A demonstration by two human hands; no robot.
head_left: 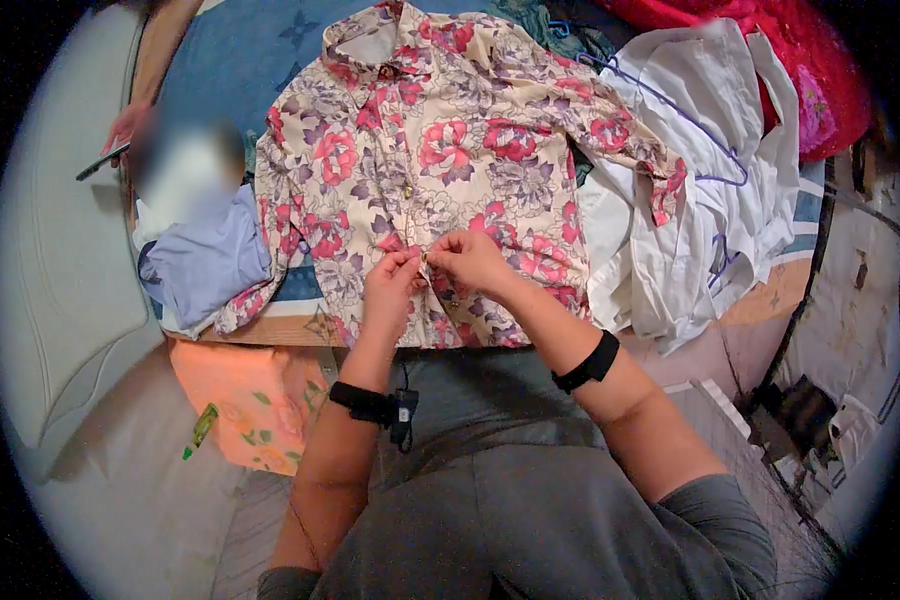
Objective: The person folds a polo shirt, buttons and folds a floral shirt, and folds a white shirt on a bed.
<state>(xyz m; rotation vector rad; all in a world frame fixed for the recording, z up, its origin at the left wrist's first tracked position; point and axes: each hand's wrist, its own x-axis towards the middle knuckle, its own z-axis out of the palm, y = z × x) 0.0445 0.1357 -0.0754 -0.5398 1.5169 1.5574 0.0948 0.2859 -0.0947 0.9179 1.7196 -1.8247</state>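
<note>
A cream shirt [450, 130] with pink and purple flowers lies spread on the bed, its collar pointing away from me. My left hand [392, 285] pinches the front edge of the shirt low on its button strip. Right beside it, my right hand [467, 262] has thumb and fingers closed at the same spot, around a small shiny button [425, 257]. Another button [408, 191] shows higher on the strip. The exact grip of the fingertips is partly hidden.
White garments [690, 190] with a purple hanger [740, 165] lie to the right, near a red cloth [830, 90]. At left is another person's hand [130, 125] with a phone [102, 163], by a light-blue garment [210, 260]. An orange floral box [240, 400] stands below.
</note>
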